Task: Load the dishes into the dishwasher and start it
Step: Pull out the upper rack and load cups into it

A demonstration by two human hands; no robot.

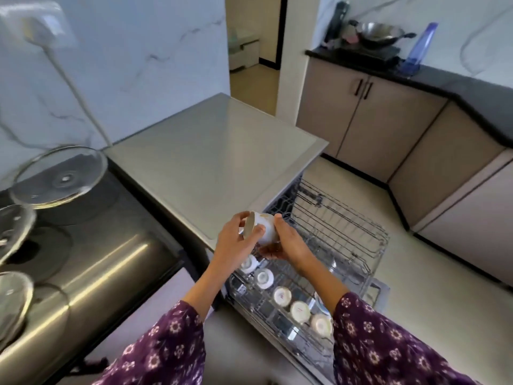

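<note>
A white cup with a small orange mark lies on its side between both hands, above the pulled-out upper rack of the dishwasher. My left hand grips its rim end. Its base end rests in my right hand, whose fingers curl underneath. Several white cups stand upside down in a row along the rack's near left side. The dishwasher's flat grey top lies just behind the hands.
A stove with glass lids sits at the left. Beige cabinets under a dark counter with a wok and a blue bottle line the right. Pale floor lies between.
</note>
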